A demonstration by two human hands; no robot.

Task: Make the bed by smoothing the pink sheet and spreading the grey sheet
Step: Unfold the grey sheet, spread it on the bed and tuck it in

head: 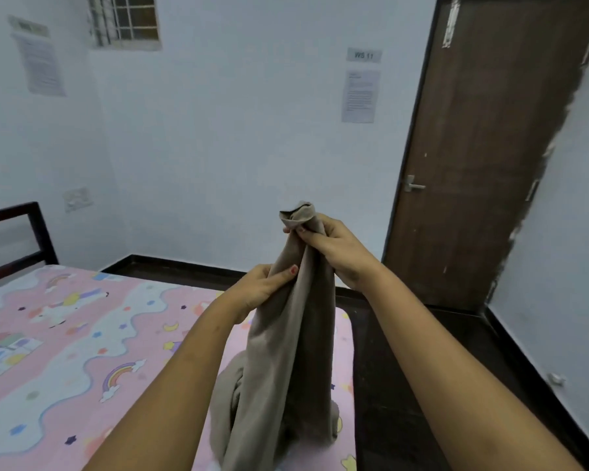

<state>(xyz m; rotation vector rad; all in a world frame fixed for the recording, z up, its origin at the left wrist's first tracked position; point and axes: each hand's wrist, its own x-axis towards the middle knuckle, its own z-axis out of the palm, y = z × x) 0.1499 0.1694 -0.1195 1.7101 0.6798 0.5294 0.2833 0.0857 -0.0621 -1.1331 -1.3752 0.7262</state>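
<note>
The lower bulk of the grey sheet [286, 368] is seen bunched on the near right corner of the bed, over the pink sheet [82, 334], which is spread flat across the mattress with its rainbow and star print showing. From there the grey cloth is drawn upward in a hanging column. Midway up, it is clamped by the grip of the left hand [262, 288], thumb pressed across the front. Its gathered top is pinched shut in the grip of the right hand [330, 244]. Beyond, a dark bed frame [31, 232], a brown door [483, 147] and posted papers [360, 96] are seen.
</note>
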